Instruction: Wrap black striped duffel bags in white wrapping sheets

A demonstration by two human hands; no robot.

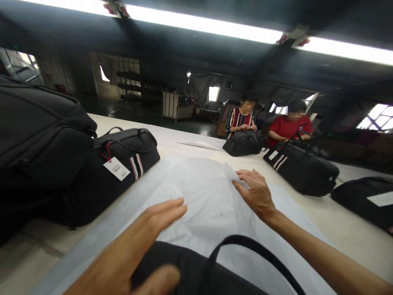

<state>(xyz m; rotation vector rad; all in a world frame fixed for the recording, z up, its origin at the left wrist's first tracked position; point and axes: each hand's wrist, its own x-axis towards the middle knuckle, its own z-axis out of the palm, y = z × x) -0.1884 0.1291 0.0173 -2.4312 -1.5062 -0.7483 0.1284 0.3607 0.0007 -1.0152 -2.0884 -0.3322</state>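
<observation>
Thin white tissue paper point(199, 192) lies spread over the table in front of me. My right hand point(253, 190) pinches a raised edge of it between thumb and fingers. My left hand point(147, 237) is held above the paper's left part with its fingers stretched out and thumb apart, holding nothing. Below and between my hands, a black bag point(190, 270) with a looped strap handle shows at the bottom edge; most of it is out of view or behind my left hand.
At left stand a large black bag point(39, 139) and a black duffel bag point(129, 151) with a white tag. On the right are another tagged duffel point(303, 168) and a black bag point(362, 196). Two people, one in a striped top point(236, 121), work across the white table point(172, 139).
</observation>
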